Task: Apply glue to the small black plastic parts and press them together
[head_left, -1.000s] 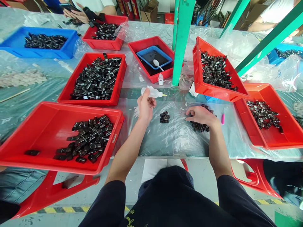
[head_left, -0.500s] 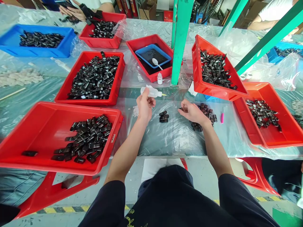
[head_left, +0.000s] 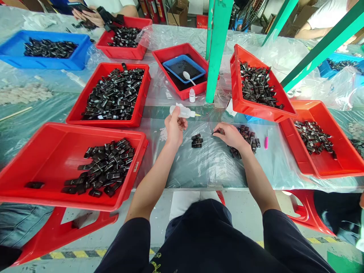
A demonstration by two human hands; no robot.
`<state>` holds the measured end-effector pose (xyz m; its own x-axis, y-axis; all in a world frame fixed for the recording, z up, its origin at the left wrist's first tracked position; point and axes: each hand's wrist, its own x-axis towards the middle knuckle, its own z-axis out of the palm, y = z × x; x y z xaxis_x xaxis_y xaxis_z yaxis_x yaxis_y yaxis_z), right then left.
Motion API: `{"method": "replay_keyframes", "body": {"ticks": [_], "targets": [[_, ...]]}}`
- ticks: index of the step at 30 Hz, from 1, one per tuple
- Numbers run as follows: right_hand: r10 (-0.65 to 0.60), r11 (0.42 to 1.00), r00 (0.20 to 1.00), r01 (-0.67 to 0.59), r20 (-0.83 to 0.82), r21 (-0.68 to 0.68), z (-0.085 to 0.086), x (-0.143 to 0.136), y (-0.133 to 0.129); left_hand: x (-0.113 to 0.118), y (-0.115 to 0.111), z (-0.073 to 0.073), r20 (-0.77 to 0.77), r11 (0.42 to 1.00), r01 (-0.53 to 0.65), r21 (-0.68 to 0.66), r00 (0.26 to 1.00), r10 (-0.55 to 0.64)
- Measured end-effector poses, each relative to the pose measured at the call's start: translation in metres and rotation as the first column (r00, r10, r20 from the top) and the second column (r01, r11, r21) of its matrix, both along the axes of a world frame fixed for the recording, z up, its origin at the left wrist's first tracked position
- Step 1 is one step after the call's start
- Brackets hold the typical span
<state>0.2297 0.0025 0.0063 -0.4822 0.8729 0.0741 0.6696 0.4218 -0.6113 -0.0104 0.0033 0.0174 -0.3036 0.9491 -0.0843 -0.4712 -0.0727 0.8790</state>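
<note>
A white squeeze bottle (head_left: 184,112) with a yellowish tip pointing right is held in my left hand (head_left: 174,127). My right hand (head_left: 227,134) pinches a small dark piece (head_left: 214,133) at its fingertips, just above the table. Between and below the hands lie several black parts (head_left: 196,140) in a small group. A larger pile of black parts (head_left: 248,135) sits beside and partly behind my right hand. Small white bits (head_left: 163,134) are scattered to the left of my left hand.
Red bins (head_left: 136,163) of black parts stand at left, another red bin (head_left: 267,113) at right. A green post (head_left: 214,64) rises behind my hands. Near it are a small dropper bottle (head_left: 192,95) and a blue tray (head_left: 173,63) with a spoon. A pink-handled tool (head_left: 266,142) lies right.
My right hand has shifted slightly left, and the dark piece at its fingertips shows more plainly. My left hand with the bottle has hardly moved.
</note>
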Motion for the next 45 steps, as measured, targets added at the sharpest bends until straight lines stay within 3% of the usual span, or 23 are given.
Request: {"method": "replay_keyframes", "body": {"ticks": [5, 11, 16, 22, 27, 34, 40, 45], "targets": [[-0.009, 1.0, 0.99, 0.012, 0.144, -0.019, 0.003, -0.002, -0.005, 0.0, 0.0, -0.001, -0.001, 1.0, -0.002, -0.019, 1.0, 0.002], [0.158, 0.982, 0.969, -0.175, 0.191, 0.076, 0.0, -0.021, -0.016, -0.001, 0.002, -0.001, 0.001, 1.0, -0.006, -0.009, 1.0, 0.006], [0.214, 0.967, 0.932, -0.245, 0.292, 0.073, -0.008, -0.031, -0.019, 0.001, 0.002, 0.001, -0.031, 0.999, -0.017, -0.033, 0.999, 0.016], [0.186, 0.967, 0.93, -0.23, 0.318, 0.108, -0.013, -0.03, -0.018, 0.002, 0.002, 0.0, -0.031, 1.0, -0.007, -0.024, 1.0, 0.007], [0.07, 0.983, 0.953, -0.116, 0.294, 0.142, -0.006, -0.024, -0.016, 0.001, 0.001, 0.0, -0.018, 1.0, -0.009, -0.023, 1.0, 0.009], [0.184, 0.97, 0.944, -0.219, 0.273, 0.102, -0.011, -0.029, -0.018, 0.001, 0.001, -0.001, -0.042, 1.0, -0.012, -0.029, 0.999, 0.011], [0.003, 0.986, 0.962, -0.048, 0.274, 0.158, -0.006, -0.024, -0.014, 0.001, 0.002, -0.002, -0.037, 1.0, -0.011, -0.018, 0.999, 0.01], [0.145, 0.98, 0.953, -0.176, 0.265, 0.095, -0.007, -0.03, -0.018, 0.002, 0.001, -0.001, -0.05, 1.0, -0.009, -0.023, 0.999, 0.008]]}}
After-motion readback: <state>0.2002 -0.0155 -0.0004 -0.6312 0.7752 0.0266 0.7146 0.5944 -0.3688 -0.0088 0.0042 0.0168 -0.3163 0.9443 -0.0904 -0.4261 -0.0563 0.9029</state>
